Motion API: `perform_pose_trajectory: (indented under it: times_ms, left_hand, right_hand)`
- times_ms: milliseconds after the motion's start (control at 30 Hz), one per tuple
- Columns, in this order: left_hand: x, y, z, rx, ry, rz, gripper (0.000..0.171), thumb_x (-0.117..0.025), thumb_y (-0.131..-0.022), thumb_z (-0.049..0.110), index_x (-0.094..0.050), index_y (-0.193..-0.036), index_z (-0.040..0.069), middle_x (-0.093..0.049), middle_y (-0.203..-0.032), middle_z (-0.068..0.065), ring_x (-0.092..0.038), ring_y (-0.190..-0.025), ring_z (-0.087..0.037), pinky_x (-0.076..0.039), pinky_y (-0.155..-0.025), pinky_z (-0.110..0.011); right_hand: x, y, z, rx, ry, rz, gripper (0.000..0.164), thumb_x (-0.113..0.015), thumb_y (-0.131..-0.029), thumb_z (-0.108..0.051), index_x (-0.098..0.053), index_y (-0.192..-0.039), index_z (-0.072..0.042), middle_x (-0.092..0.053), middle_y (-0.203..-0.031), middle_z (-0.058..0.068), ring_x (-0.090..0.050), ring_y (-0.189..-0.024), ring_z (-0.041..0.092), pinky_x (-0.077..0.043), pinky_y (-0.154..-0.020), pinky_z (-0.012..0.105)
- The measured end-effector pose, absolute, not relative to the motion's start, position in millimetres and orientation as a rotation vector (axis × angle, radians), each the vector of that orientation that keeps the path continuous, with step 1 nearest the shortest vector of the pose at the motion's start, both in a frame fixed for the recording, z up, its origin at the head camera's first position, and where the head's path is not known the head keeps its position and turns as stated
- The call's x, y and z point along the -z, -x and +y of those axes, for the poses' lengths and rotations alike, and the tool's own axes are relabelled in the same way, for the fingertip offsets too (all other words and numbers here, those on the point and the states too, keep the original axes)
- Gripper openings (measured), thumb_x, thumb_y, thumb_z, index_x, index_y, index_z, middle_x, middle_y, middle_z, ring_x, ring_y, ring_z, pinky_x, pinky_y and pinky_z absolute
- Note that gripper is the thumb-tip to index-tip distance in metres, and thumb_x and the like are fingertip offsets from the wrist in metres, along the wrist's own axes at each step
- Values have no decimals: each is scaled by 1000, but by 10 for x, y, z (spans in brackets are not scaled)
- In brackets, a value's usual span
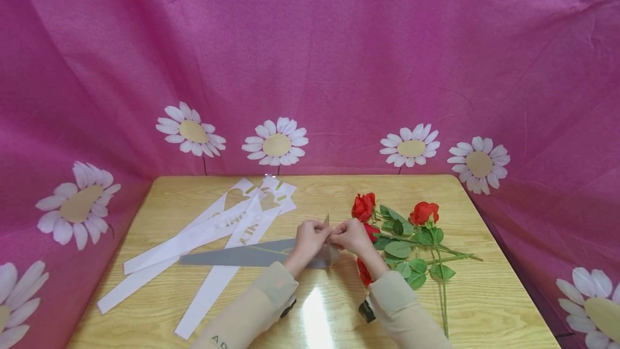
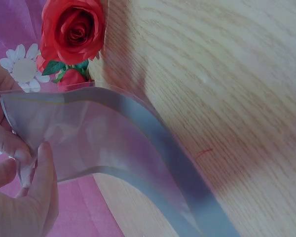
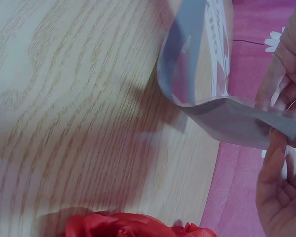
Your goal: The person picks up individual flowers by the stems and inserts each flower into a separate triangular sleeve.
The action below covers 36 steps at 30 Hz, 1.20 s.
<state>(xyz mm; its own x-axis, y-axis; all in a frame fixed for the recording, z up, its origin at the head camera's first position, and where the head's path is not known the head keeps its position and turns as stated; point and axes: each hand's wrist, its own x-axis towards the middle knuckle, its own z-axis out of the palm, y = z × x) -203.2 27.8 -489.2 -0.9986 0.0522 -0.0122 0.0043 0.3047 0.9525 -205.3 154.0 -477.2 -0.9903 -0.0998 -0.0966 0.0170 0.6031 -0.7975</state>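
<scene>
A clear plastic flower sleeve with grey borders [image 1: 232, 255] is held up at its wide end between both hands, its narrow end trailing to the left. My left hand [image 1: 310, 241] pinches the edge from the left. My right hand [image 1: 352, 236] pinches the same edge close beside it, the fingertips nearly meeting. In the left wrist view the sleeve [image 2: 103, 133] bends in a curve below the fingers. From the right wrist, the sleeve's end [image 3: 237, 121] looks partly parted, with the fingers at its rim.
Several white printed sleeves [image 1: 208, 284] lie crossed on the left of the wooden table [image 1: 145, 333]. Several red roses [image 1: 424, 213] with leafy stems lie on the right, some close behind the right wrist. A pink daisy-print cloth [image 1: 339, 69] surrounds the table.
</scene>
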Motion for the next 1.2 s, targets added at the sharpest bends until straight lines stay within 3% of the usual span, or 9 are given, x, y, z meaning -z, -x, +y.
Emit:
perform_pose_trajectory:
  times_ms: [300,633,900,1100,1200]
  left_hand:
    - [4950,2052,263,-1904,0,2431,18,-60,-86,8,-67,-86,-9,-67,-72,-17,-62,-55,-14,-53,-52,-25]
    - [5007,2040,250,-2006,48,2358,18,-59,-86,6,-67,-87,-10,-66,-70,-16,-57,-50,-7,-54,-54,-30]
    - [4977,2041,233,-1946,40,2480,17,-55,-85,2,-66,-83,-10,-65,-65,-17,-65,-56,-31,-53,-48,-28]
    - [4881,2038,224,-1677,-29,2782,19,-57,-80,3,-67,-64,-1,-61,-51,-6,-55,-41,-10,-40,-38,-19]
    - [4849,2043,224,-1544,-65,2893,31,-56,-77,1,-52,-47,8,-45,-40,5,-39,-36,-4,-30,-36,-19]
  right_hand:
    - [4793,2058,1549,1408,-11,2646,7,-74,-72,-6,-72,-71,1,-65,-60,7,-52,-48,8,-49,-49,28]
    - [4835,2059,1576,1514,-39,2557,14,-75,-73,-10,-71,-75,4,-67,-65,10,-57,-52,9,-52,-52,28]
    - [4868,2051,1600,1651,-114,2472,18,-73,-75,-10,-69,-77,7,-65,-63,7,-55,-52,8,-51,-52,27]
    - [4837,2042,1581,1609,-145,2580,13,-73,-74,-6,-68,-74,6,-63,-60,6,-53,-49,8,-51,-50,28]
    - [4829,2039,1574,1489,-122,2713,10,-72,-74,-7,-68,-70,1,-61,-58,4,-51,-47,9,-48,-47,26]
